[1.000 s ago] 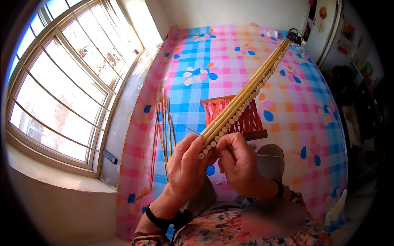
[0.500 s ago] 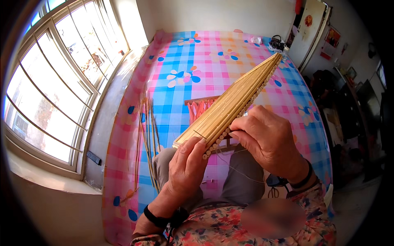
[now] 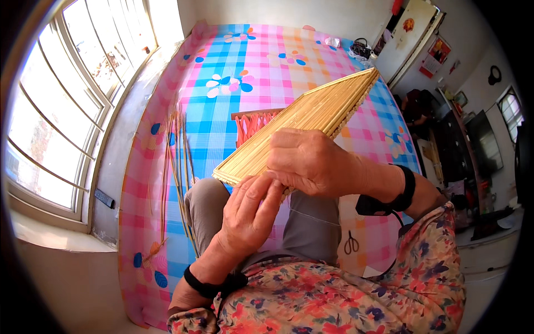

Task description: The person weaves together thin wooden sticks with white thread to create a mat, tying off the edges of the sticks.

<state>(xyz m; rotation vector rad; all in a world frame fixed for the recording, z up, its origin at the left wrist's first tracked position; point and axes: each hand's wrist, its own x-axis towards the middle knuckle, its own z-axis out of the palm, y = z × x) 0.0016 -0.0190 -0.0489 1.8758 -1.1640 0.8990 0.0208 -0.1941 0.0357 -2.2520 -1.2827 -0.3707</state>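
A flat panel of pale yellow straw stalks [image 3: 311, 111], with a beaded-looking edge, slants from my lap up to the back right. My left hand [image 3: 250, 211] grips its near edge from below, fingertips curled on it. My right hand [image 3: 314, 164] lies over the panel just right of my left fingertips, fingers closed in a pinch at the edge; what they pinch is hidden. Behind the panel lies a red woven piece with a wooden bar [image 3: 250, 125]. Loose long stalks [image 3: 178, 178] lie to the left of my knees, and black-handled scissors [image 3: 351, 243] beside my right leg.
I sit on a checked floral bedcover [image 3: 222, 67]. At left are a barred window [image 3: 55, 111] and its ledge with a dark remote [image 3: 104, 199]. A black bag [image 3: 360, 49] sits at the back right, near a door [image 3: 414, 30]; dark furniture with a screen [image 3: 481, 145] stands at right.
My right hand has moved left and up over the panel, toward my left fingers. The panel has turned to show more of its flat face. The scissors now show fully.
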